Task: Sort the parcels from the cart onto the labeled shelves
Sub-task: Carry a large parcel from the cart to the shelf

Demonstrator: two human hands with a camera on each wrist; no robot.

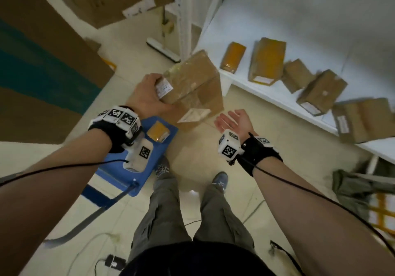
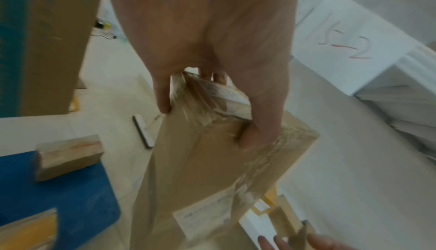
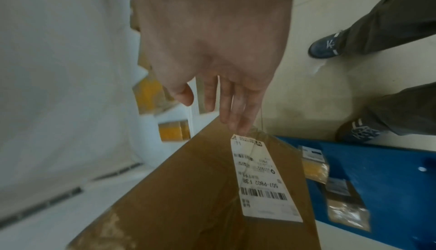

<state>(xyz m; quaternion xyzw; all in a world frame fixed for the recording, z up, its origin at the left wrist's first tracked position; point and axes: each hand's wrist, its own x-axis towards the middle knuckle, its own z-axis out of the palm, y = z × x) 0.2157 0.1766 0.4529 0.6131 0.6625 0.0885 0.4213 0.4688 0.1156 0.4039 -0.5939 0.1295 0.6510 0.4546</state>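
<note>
Head view: left hand grips one end of a cardboard parcel, held in the air beside the white shelf; right hand open, palm up, near the parcel.
Left wrist view: fingers curl over the taped edge.
Right wrist view: shipping label faces the camera; blue cart beyond the parcel.
Step, judged: carrying to the shelf. Next: support from below, read the label, place.

Your right hand above box, fingers straight, tips just at box's top edge by white label; contact unclear. Right of box: blue cart carrying small parcels. Left of box: white shelf with yellow parcels. Beyond cart: your shoes on floor.
</note>
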